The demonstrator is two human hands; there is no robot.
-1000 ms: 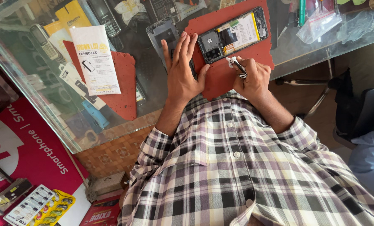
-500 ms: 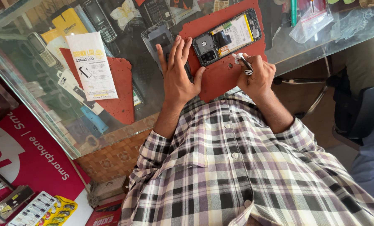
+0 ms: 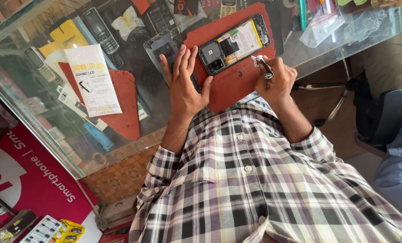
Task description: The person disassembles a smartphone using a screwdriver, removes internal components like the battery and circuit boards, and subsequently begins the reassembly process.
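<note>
glass tabletop [image 3: 345,42]: beside the opened smartphone [image 3: 235,44], left hand [image 3: 185,85] lies flat, released; right hand [image 3: 276,83] clenches tweezers [image 3: 264,67].

This is a small shop where mobile phones are sold and repaired. The work surface is a glass display counter [image 3: 38,130], and under its glass top lie old keypad phones [image 3: 100,30], phone parts and small printed boxes. On the counter top, near its far edge, there is a red work mat [image 3: 237,81] with an opened smartphone [image 3: 234,44] on it, its battery and circuit board visible. A white spare-part packet [image 3: 93,81] rests toward the left corner. Below the counter, a pink advertising banner [image 3: 29,180] for smartphones stands.
</note>
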